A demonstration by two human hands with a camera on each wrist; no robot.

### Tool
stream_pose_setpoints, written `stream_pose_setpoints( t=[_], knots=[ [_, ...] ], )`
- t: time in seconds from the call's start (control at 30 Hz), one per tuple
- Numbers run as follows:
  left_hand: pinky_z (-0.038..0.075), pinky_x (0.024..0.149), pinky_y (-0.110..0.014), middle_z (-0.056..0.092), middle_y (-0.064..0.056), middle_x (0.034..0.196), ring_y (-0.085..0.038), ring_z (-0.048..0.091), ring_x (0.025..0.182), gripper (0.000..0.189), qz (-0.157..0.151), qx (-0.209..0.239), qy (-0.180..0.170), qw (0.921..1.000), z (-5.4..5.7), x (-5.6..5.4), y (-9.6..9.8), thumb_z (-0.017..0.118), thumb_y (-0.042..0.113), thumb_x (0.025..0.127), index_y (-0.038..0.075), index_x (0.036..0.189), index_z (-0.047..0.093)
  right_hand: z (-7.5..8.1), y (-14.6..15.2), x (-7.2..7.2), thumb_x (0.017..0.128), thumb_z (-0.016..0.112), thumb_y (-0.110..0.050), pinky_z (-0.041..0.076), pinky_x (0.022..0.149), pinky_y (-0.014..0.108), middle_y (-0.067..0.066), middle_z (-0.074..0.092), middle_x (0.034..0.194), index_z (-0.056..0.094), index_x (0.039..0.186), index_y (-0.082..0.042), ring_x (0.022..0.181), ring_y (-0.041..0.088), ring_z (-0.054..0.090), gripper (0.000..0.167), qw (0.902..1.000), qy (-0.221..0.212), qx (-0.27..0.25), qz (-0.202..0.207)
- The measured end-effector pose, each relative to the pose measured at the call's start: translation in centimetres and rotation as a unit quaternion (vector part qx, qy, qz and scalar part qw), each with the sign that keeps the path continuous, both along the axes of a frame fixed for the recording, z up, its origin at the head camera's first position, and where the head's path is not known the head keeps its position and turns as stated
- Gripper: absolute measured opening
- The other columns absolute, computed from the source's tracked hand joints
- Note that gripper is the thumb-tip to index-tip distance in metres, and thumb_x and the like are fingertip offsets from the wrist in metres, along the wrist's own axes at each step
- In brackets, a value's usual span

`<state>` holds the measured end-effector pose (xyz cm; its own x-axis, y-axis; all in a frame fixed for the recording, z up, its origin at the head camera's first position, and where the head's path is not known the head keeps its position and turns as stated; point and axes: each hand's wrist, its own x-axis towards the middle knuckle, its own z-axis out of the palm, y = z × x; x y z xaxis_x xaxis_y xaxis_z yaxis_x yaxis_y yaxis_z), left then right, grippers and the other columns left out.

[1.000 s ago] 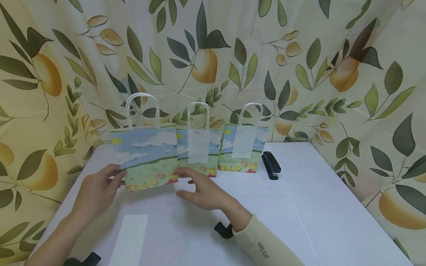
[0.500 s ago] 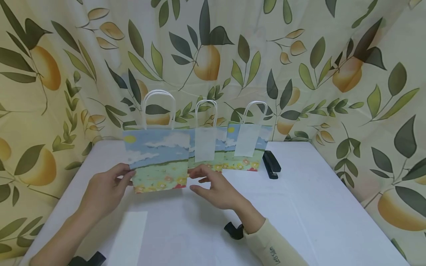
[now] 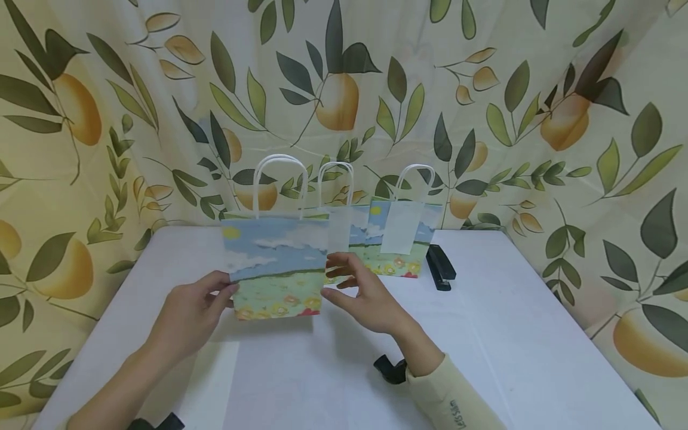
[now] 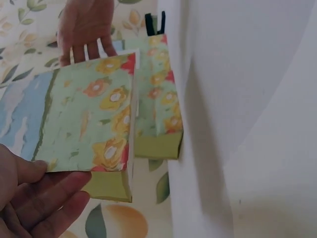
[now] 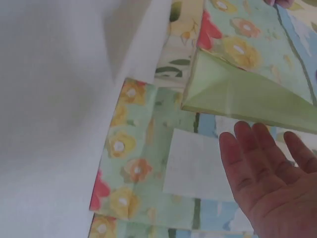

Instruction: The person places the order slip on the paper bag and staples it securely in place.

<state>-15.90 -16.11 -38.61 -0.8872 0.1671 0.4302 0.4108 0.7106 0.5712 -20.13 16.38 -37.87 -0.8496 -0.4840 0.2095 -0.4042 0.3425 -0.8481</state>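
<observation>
My left hand (image 3: pixel 185 310) pinches the left side edge of a paper gift bag (image 3: pixel 276 263), thumb on its front. The bag has white handles and a printed sky, meadow and flowers; it is upright, slightly above the table. My right hand (image 3: pixel 371 298) is at the bag's right side, fingers extended and apart; in the right wrist view its fingertips (image 5: pixel 242 130) are right by the bag's green side panel (image 5: pixel 247 91). Behind stands a second, similar bag (image 3: pixel 359 222), partly hidden, with a white paper strip (image 3: pixel 338 230) on its front.
A third bag (image 3: pixel 378 224), also bearing a white paper strip (image 3: pixel 400 230), stands at the back right. Beside it lies a black stapler (image 3: pixel 441 266). Another white strip (image 3: pixel 212 370) lies on the white table (image 3: pixel 510 358) near the front left. A patterned curtain (image 3: pixel 398 36) hangs behind.
The held bag has moved to the right with my left hand, covering more of the middle bag. My right hand has also moved right and slightly up along the bag's side.
</observation>
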Motion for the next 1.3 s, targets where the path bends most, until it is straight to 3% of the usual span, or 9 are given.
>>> stream_pose_setpoints(
  t=[0.17,0.37,0.63,0.77,0.87,1.03,1.3],
  knots=[
    [0.041,0.045,-0.024,0.080,-0.002,0.095,-0.018,0.078,0.073,0.004,-0.026,0.022,-0.015,0.9993,-0.7,-0.4,1.6,0.067,0.011,0.101,0.014,0.099,0.070,0.3,1.2,-0.3,0.098,0.073,-0.024,0.048,0.108,0.055,0.002,0.055,0.143,0.043,0.151,-0.019,0.133,0.027,0.054,0.061,0.9997,-0.002,-0.011,-0.020],
    [0.049,0.058,-0.022,0.081,0.000,0.096,-0.016,0.078,0.075,0.005,-0.043,0.032,-0.046,0.9975,-1.0,-0.7,3.5,0.067,0.014,0.102,0.015,0.099,0.070,0.8,2.5,-0.7,0.100,0.072,-0.025,0.048,0.109,0.056,0.001,0.061,0.135,0.050,0.146,-0.021,0.128,0.023,0.058,0.051,0.9993,0.008,-0.018,-0.033],
    [0.057,0.068,-0.025,0.080,0.002,0.095,-0.015,0.078,0.077,0.005,-0.063,0.031,-0.077,0.9946,-2.1,-1.1,5.4,0.068,0.015,0.101,0.017,0.097,0.070,2.1,4.3,-0.8,0.102,0.068,-0.027,0.052,0.101,0.055,0.005,0.068,0.114,0.061,0.115,-0.016,0.118,0.031,0.066,0.018,0.9980,0.008,0.011,-0.062],
    [0.058,0.071,-0.026,0.081,0.001,0.095,-0.015,0.079,0.078,0.005,-0.076,0.033,-0.094,0.9921,-2.8,-1.3,6.0,0.069,0.014,0.100,0.016,0.095,0.069,2.3,5.0,-0.9,0.103,0.066,-0.023,0.053,0.098,0.051,0.004,0.070,0.106,0.063,0.106,-0.014,0.111,0.027,0.069,0.010,0.9984,0.024,0.014,-0.050],
    [0.060,0.072,-0.026,0.081,0.001,0.095,-0.014,0.079,0.081,0.005,-0.084,0.029,-0.102,0.9908,-3.1,-1.5,6.5,0.070,0.014,0.099,0.016,0.094,0.069,2.5,5.6,-0.9,0.103,0.066,-0.020,0.053,0.099,0.050,0.003,0.072,0.110,0.067,0.115,-0.013,0.109,0.024,0.069,0.013,0.9986,0.030,0.019,-0.039],
    [0.062,0.075,-0.028,0.081,0.000,0.096,-0.012,0.079,0.085,0.005,-0.090,0.010,-0.105,0.9903,-3.4,-1.8,7.0,0.071,0.016,0.099,0.016,0.093,0.070,2.7,6.2,-0.9,0.103,0.066,-0.019,0.053,0.101,0.051,0.005,0.073,0.120,0.064,0.136,-0.015,0.112,0.023,0.069,0.034,0.9990,0.017,0.025,-0.032],
    [0.062,0.074,-0.026,0.081,0.002,0.094,-0.011,0.078,0.085,0.006,-0.111,-0.005,-0.104,0.9884,-3.6,-2.2,7.0,0.072,0.016,0.098,0.015,0.092,0.070,2.8,6.6,-1.2,0.103,0.065,-0.018,0.055,0.099,0.048,0.005,0.073,0.125,0.061,0.142,-0.015,0.111,0.023,0.070,0.039,0.9994,0.011,0.030,-0.012]
  ],
)
